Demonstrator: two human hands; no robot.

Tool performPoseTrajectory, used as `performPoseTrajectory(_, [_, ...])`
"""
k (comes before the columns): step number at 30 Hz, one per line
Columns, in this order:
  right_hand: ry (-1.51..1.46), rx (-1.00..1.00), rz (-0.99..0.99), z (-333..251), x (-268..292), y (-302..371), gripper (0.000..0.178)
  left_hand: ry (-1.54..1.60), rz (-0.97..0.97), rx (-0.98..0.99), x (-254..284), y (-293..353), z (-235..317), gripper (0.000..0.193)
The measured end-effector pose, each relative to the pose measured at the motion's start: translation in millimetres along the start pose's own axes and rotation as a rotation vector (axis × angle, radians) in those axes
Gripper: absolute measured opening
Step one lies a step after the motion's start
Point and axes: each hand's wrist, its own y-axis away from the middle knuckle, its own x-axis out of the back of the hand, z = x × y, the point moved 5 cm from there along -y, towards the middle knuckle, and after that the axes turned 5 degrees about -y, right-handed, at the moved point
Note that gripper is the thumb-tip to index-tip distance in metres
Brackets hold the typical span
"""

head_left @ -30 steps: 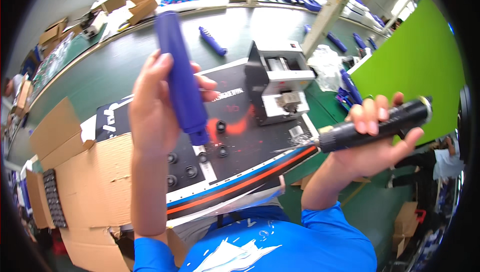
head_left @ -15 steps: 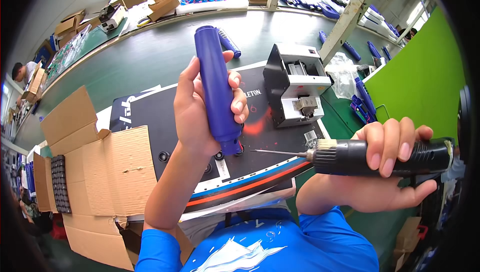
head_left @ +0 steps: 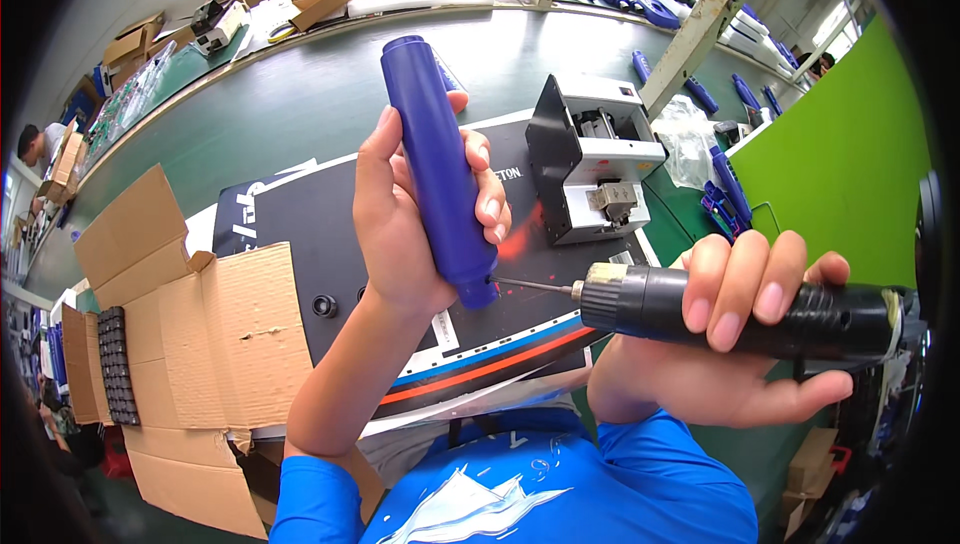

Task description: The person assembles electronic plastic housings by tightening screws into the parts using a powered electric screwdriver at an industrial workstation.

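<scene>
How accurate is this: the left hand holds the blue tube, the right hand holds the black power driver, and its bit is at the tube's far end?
Wrong end: the head view shows the bit at the near end of the blue tube. The rest stands: the left hand holds the tube and the right hand holds the black power driver.

The bench [head_left: 290, 94] has a green top spanning the upper and middle frame. A black printed sheet [head_left: 335, 206], with blue and orange stripes along its lower edge, lies on it at centre. A white-and-black machine [head_left: 612, 156] stands at the sheet's right end. Right of this lies a clear plastic bag [head_left: 686, 152]; blue tubular housings [head_left: 701, 95] lie at upper right.
</scene>
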Motion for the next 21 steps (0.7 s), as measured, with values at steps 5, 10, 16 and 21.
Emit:
performPoseTrajectory(5, [0.039, 0.041, -0.028, 4.1, -7.9, 7.2, 0.067, 0.059, 0.003, -0.011, -5.0, 3.5, 0.0, 0.050])
performPoseTrajectory(10, [0.033, 0.033, -0.049, 5.4, -8.8, 6.7, 0.066, -0.006, -0.057, -0.005, -11.2, 7.5, -2.8, 0.050])
performPoseTrajectory(16, [0.035, 0.082, -0.122, 2.7, -8.9, 10.5, 0.064, -0.009, -0.037, 0.017, -6.7, 6.5, -11.2, 0.053])
performPoseTrajectory(21, [-0.006, 0.041, -0.002, -6.0, 8.0, 14.6, 0.064, 0.021, -0.038, 0.010, -1.1, 5.2, -13.2, 0.052])
